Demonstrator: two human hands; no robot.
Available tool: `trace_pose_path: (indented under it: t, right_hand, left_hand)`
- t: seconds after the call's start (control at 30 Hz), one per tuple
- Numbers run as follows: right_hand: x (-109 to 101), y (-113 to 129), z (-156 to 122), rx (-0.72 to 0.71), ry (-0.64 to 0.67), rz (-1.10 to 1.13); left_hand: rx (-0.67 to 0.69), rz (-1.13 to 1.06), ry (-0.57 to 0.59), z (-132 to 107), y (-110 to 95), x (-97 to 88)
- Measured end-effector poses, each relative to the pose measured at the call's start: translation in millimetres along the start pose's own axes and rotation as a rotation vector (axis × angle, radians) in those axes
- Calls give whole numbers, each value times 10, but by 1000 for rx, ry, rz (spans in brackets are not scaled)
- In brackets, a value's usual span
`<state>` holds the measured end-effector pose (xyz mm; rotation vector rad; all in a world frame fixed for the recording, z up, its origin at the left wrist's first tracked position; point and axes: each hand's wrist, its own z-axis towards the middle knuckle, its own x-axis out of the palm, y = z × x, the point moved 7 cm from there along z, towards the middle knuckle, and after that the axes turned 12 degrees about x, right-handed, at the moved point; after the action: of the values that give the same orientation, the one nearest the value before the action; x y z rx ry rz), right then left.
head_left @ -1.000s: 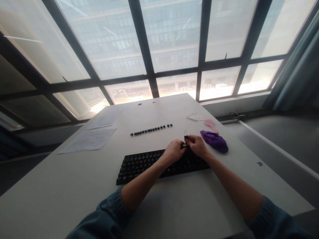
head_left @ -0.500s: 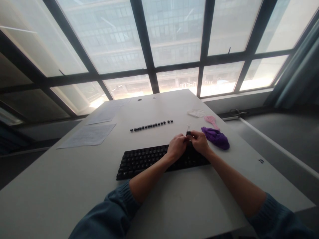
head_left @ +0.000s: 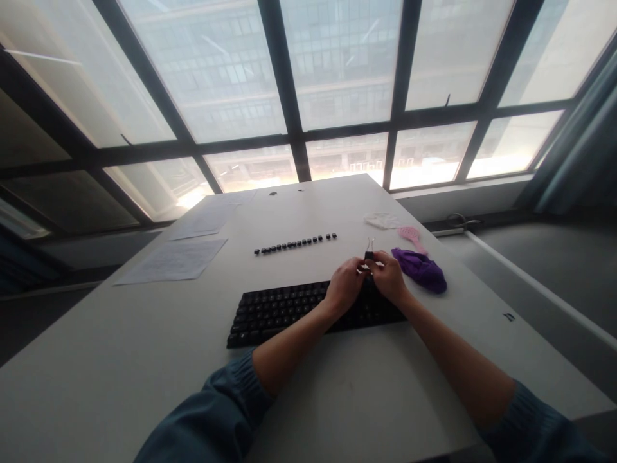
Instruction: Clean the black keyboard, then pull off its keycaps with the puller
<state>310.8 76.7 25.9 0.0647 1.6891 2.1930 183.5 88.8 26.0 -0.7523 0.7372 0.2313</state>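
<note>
Backlit, dim indoors. Daylight comes through the big windows; lower panes blown out near white, upper ones hazy with pale streaks of glare. Window frames go almost black. Desk dull gray up close, brighter at the far end, faint soft shading between the forearms. Keyboard sinks dark, key markings unreadable. Binder clip small, soft on detail. Curtain and floor murky. Wide-angle distortion: straight lines lean, edges stretch, whole view slightly soft.

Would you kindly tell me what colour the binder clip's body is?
The binder clip has a black body, seen best in the head view.
</note>
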Motion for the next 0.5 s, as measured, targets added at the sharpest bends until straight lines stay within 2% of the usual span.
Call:
trace_pose_path:
  t: [0.1, 0.27, 0.4, 0.5]
  right_hand:
    - [-60, -47, 25, 24, -76, -52]
    - [-112, -126, 62, 66, -138, -61]
    - [-112, -120, 63, 82, -152, -39]
    - [-110, -114, 58, 115, -147, 11]
  left_hand:
    - [40, -6, -8, -10, -55, -19]
    - [173, 156, 45, 1, -158, -1]
    - [212, 182, -29, 14, -205, -37]
    - [199, 30, -89, 30, -242, -135]
